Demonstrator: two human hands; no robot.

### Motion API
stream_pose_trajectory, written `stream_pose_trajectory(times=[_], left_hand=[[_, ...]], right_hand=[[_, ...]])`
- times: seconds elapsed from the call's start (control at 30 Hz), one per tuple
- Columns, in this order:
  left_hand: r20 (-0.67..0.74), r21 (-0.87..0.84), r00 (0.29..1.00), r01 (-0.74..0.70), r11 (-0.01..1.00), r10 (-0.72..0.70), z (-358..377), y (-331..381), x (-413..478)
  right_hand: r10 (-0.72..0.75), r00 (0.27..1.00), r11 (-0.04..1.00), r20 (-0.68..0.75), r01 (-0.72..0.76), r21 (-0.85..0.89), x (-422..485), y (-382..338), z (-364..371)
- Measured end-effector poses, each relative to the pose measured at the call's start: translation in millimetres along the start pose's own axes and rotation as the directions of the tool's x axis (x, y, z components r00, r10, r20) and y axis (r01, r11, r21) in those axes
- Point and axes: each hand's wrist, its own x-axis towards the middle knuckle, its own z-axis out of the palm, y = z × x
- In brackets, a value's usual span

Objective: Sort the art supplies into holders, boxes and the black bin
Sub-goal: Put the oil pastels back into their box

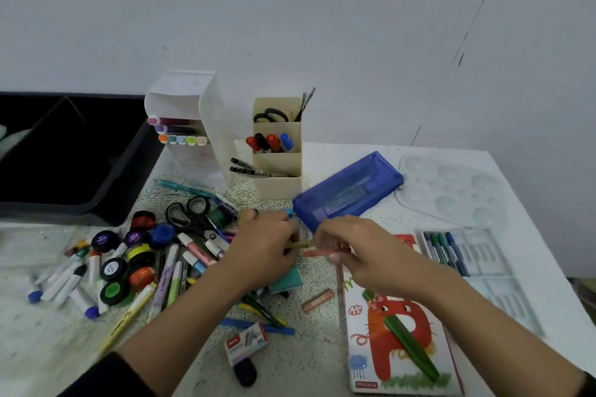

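Two hands meet mid-frame over the speckled table (306, 364). The left hand (261, 245) curls its fingers round one yellow stick (299, 245). The right hand (358, 251) pinches one red stick (317, 254) just beside it. Both sticks are blurred, so crayon or pencil, I can't tell.

Behind them stand two holders. The white holder (213, 138) is at upper centre-left. The cream holder (277, 192) to its right has four markers (273, 142) in its middle compartment and one pair of scissors (271, 115) in its top one. The black bin (80, 171) fills the left edge.

At lower left lies the loose pile: eight paint pots (111, 269), a second pair of scissors (190, 213), and pens too many and too blurred to count. The left forearm crosses that pile and hides part of it.

Right of the hands are one blue pencil case (348, 192), one clear palette (451, 190), and one clear tray (483, 261) with several pens. One picture book (377, 361) carries a single green crayon (409, 342).
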Motion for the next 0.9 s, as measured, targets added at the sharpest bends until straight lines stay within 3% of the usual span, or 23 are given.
stream_pose_trajectory(times=[0.07,0.2,0.33,0.43,0.57,0.7,0.9], left_hand=[[-0.045,-0.054,0.999,0.001,0.999,-0.003,-3.4,-0.1,-2.7],[-0.229,-0.336,0.973,-0.094,0.937,0.015,-21.0,13.5,-6.0],[-0.351,-0.394,0.935,-0.193,0.898,0.047,-34.0,53.2,0.4],[-0.322,-0.425,0.945,-0.203,0.882,0.062,-29.5,88.8,12.0],[-0.209,-0.451,0.972,-0.189,0.872,0.103,-10.9,142.6,35.8],[-0.146,-0.397,0.973,-0.221,0.891,0.177,9.5,185.0,67.1],[-0.167,-0.335,0.954,-0.293,0.895,0.250,38.6,212.7,89.1]], right_hand=[[0.030,0.995,0.996,-0.099,-0.022,0.082,-7.6,6.4,-2.5],[0.173,0.942,0.948,-0.288,-0.080,0.307,-26.0,18.5,-13.5],[0.312,0.869,0.878,-0.384,-0.109,0.466,-50.1,39.6,-26.5],[0.405,0.829,0.834,-0.386,-0.161,0.527,-72.6,63.2,-37.0],[0.483,0.776,0.838,-0.405,-0.277,0.470,-103.7,101.6,-47.9],[0.497,0.778,0.846,-0.385,-0.334,0.416,-126.8,135.0,-54.1],[0.468,0.815,0.839,-0.341,-0.290,0.460,-136.7,156.6,-55.5]])
